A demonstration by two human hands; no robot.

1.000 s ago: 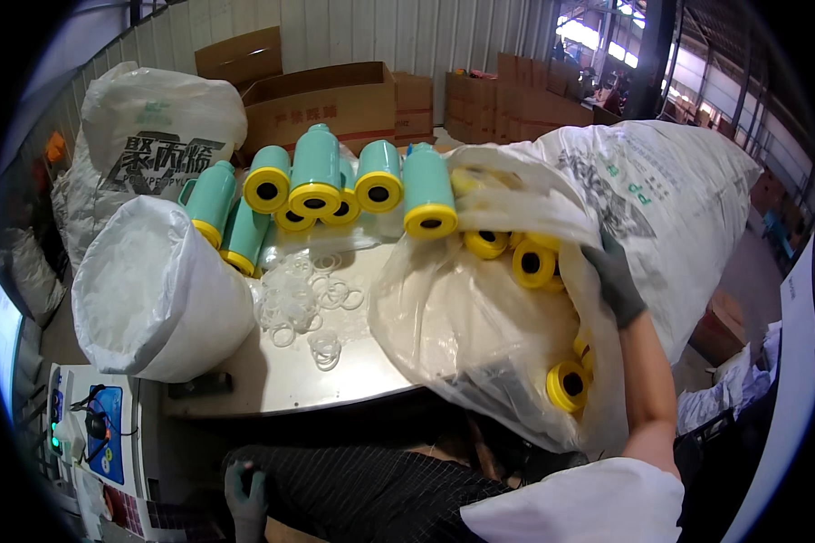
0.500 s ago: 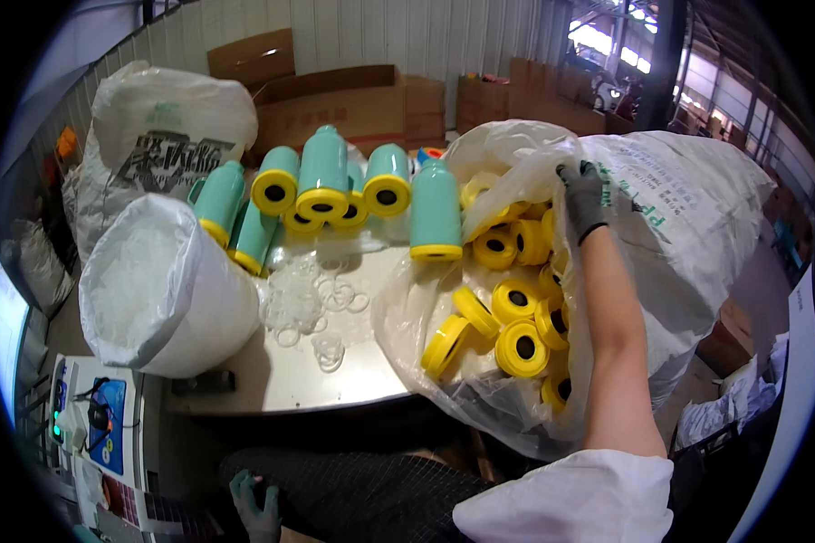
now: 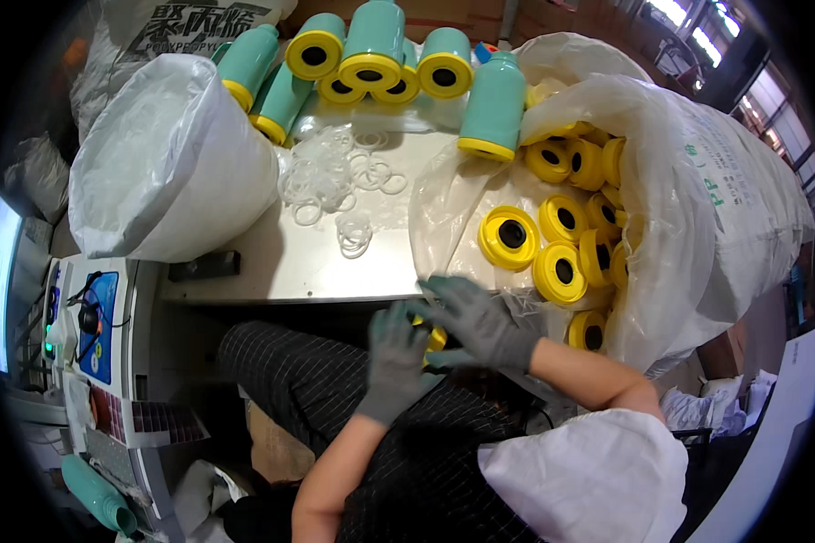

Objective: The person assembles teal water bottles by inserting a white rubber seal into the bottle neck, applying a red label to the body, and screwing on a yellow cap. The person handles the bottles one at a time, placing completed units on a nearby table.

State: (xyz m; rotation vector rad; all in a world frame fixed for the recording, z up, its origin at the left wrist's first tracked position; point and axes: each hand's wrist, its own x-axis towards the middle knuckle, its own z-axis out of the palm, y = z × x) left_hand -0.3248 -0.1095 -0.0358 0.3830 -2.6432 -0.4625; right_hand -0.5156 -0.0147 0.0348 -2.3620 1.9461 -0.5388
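Just off the table's front edge, above my lap, both my gloved hands close round a yellow round cap (image 3: 436,339), mostly hidden by the fingers. My left hand (image 3: 395,360) is on its left side, fingers pointing up. My right hand (image 3: 482,328) reaches over it from the right, its thumb below. Beyond them, several like yellow caps (image 3: 560,271) with dark centres lie in the mouth of a large translucent-lined sack (image 3: 666,154). A mint-green bottle (image 3: 493,104) with a yellow base stands beside that sack.
Loose translucent rings (image 3: 317,172) lie mid-table (image 3: 281,262). A rolled-open white sack (image 3: 217,172) stands at the left. Several more green bottles (image 3: 371,36) are grouped at the back. A dark block (image 3: 205,266) sits near the table's front left edge.
My right hand has left the sack's rim and come down to my left hand, which has risen from my lap. A yellow cap has moved from the sack's mouth to between my hands. The view has tilted down.
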